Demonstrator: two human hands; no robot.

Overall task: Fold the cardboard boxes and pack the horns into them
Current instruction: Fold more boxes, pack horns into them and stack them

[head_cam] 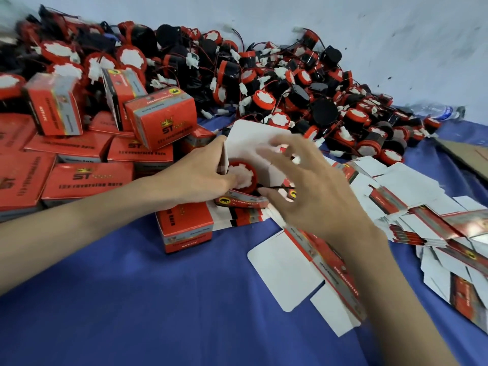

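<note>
An open red and white cardboard box (253, 138) lies on its side in the middle, its white lid flap raised. A red horn with a white centre (244, 173) sits in its mouth. My left hand (200, 175) grips the box's left wall, thumb against the horn. My right hand (311, 186) hovers over the box's right side, fingers spread and blurred; a black wire and white connector (296, 160) show between them.
A big heap of loose horns (290, 83) fills the back, against a pale wall. Packed boxes (87, 178) are stacked at the left, one (184, 228) under the open box. Flat unfolded boxes (311, 276) lie at the right on the blue cloth (132, 299).
</note>
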